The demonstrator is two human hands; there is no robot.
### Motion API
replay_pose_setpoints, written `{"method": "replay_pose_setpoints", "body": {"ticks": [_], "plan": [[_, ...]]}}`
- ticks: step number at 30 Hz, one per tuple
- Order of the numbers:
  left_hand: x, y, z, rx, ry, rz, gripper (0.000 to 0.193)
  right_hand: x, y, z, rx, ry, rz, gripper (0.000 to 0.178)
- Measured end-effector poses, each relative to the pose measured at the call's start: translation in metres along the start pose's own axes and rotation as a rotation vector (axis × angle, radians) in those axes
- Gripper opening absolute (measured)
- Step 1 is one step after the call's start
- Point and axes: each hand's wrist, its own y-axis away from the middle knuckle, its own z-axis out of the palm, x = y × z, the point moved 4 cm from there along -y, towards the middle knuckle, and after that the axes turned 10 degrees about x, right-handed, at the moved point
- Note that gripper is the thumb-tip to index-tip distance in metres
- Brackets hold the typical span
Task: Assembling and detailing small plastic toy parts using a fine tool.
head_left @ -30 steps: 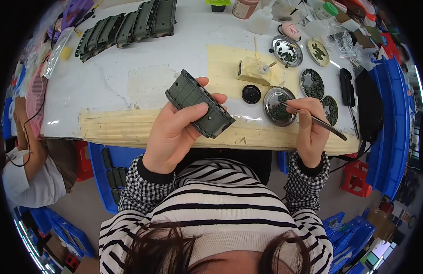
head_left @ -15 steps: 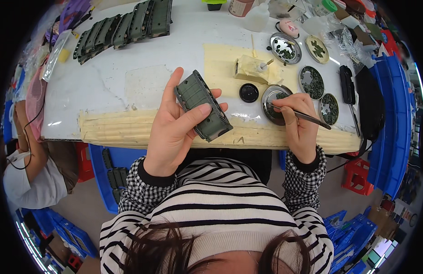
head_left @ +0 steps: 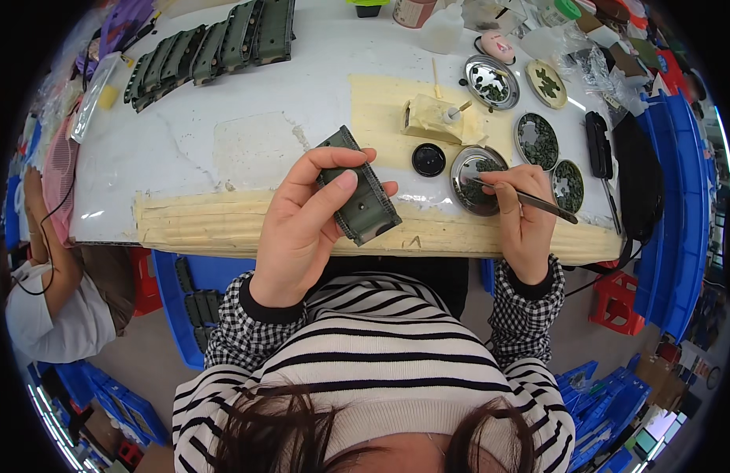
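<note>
1. left hand (head_left: 300,217) grips the green part (head_left: 368,208) between thumb and fingers, probably tilted for a clear view.
2. right hand (head_left: 526,225) pinches tweezers (head_left: 554,209), tips at the dish (head_left: 460,180) left of its fingers, presumably because the bits (head_left: 489,165) are tiny; i cannot tell whether the tips grip one.
3. more dishes (head_left: 537,115) sit near those fingers, seemingly for reach.

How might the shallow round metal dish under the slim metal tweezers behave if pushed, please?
The dish would probably slide rather than tip, being low and wide. Its small green pieces might shift or spill, lying loose and uncovered.
</note>
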Motion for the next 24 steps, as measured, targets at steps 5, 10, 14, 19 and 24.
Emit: {"method": "replay_pose_setpoints", "body": {"ticks": [5,10,14,19,24], "plan": [[-0.001,-0.002,-0.001,-0.010,-0.003,0.007,0.015,0.000,0.000,-0.001,0.008,-0.010,0.020,0.014],[-0.002,-0.001,0.000,-0.015,-0.010,-0.001,0.017,-0.003,-0.001,0.000,-0.018,0.005,0.001,0.013],[-0.004,-0.002,0.001,-0.040,-0.029,-0.005,0.018,-0.002,-0.001,0.000,-0.023,-0.023,0.009,0.014],[-0.010,-0.001,0.008,-0.119,-0.143,-0.050,0.022,-0.024,-0.004,0.002,-0.001,-0.332,0.140,0.019],[-0.016,-0.005,0.016,-0.292,-0.364,-0.053,0.025,-0.061,-0.016,0.012,-0.150,-0.469,0.005,0.021]]}}
